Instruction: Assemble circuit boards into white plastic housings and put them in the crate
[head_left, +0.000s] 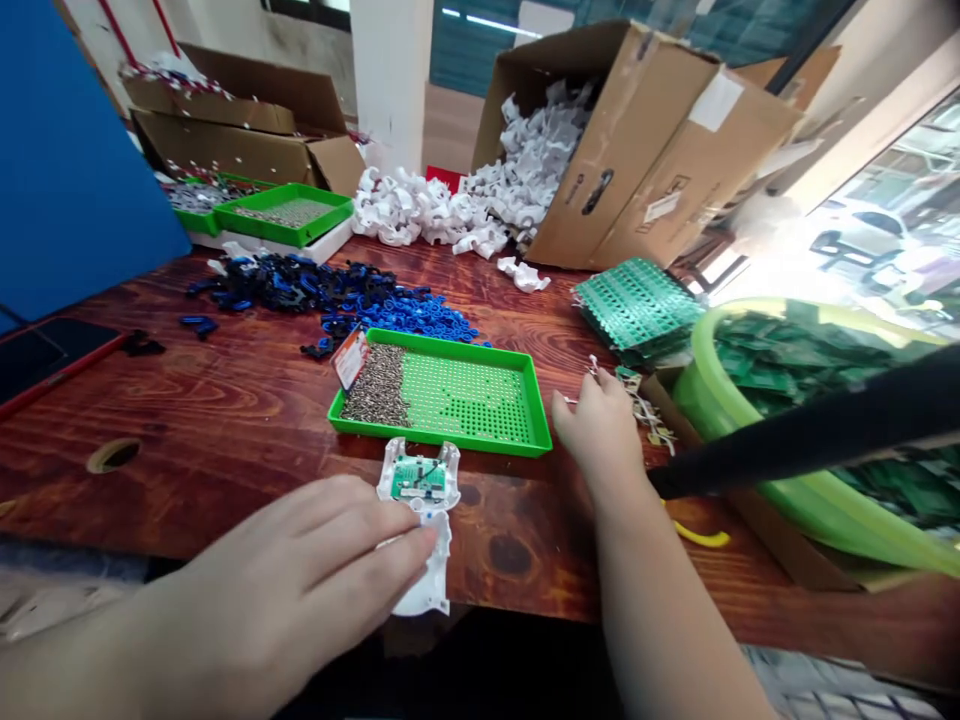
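My left hand (pixel 322 560) is closed on a white plastic housing (pixel 427 590) at the table's front edge, its fingers lying across the lower part. A green circuit board (pixel 418 478) sits in the housing's upper part, beyond my fingertips. My right hand (pixel 600 420) reaches to the right of a green perforated tray (pixel 536 405), fingers bent together near a small pile of wired parts (pixel 652 415). Small white bits stick out by its fingertips; what it grips is too small to make out. Many small metal screws (pixel 379 385) fill the tray's left end, with a label card (pixel 350 358).
Behind the tray lie blue plastic parts (pixel 420 315) and black ones (pixel 292 285). White shells spill from a tipped cardboard box (pixel 645 150). Green board panels (pixel 637 305) are stacked at right, beside a yellow-green basin (pixel 709 370) of green boards. A dark bar (pixel 810 420) crosses the right side.
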